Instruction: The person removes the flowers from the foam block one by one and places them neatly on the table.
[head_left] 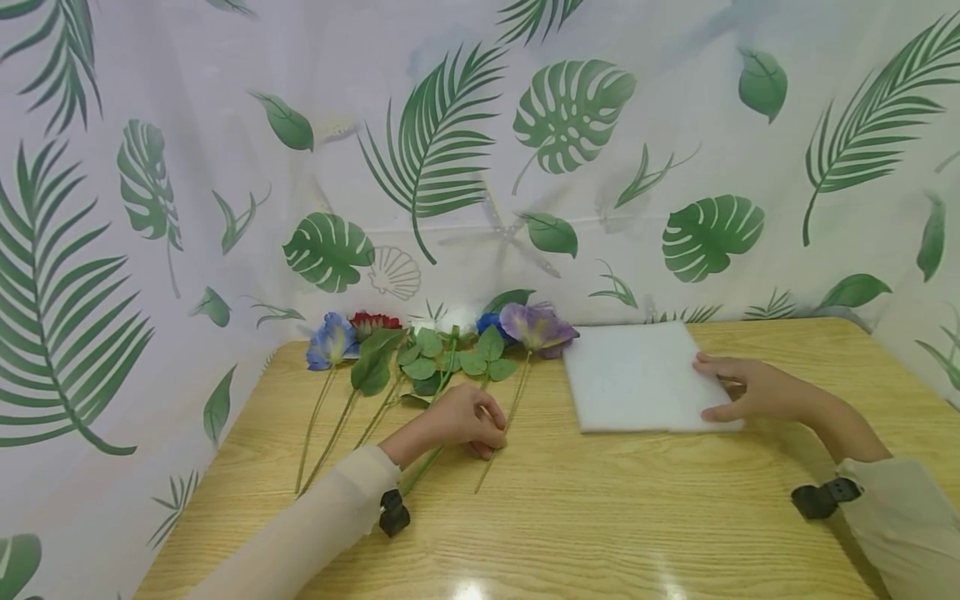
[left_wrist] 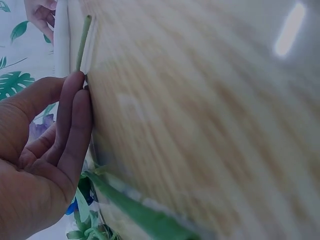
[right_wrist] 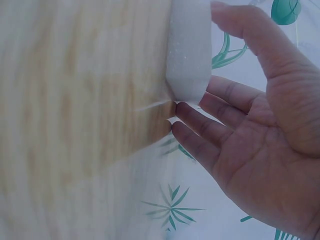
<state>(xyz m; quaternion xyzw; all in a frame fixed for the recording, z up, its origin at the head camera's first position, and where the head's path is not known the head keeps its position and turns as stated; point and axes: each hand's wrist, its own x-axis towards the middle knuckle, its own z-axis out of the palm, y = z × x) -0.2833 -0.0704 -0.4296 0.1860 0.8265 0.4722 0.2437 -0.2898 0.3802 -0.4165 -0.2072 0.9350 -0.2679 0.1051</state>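
Observation:
Toward the middle of the table, my left hand (head_left: 468, 421) pinches the thin green stem of a purple artificial flower (head_left: 536, 327). In the left wrist view the stem's end (left_wrist: 84, 42) sticks out past the fingertips. The bloom lies at the back, beside a white foam sheet (head_left: 637, 375). My right hand (head_left: 757, 392) touches the right edge of that sheet with spread fingers. Up close in the right wrist view, the thumb is at the top of the foam (right_wrist: 189, 50) and the other fingers extend by its corner.
Left of the purple flower lie more artificial stems: a light-blue flower (head_left: 330, 340), a red flower (head_left: 377, 321), a dark-blue flower (head_left: 491, 325) partly hidden, and green leaves (head_left: 375, 362). A leaf-printed cloth (head_left: 465, 275) hangs behind the wooden table (head_left: 600, 517).

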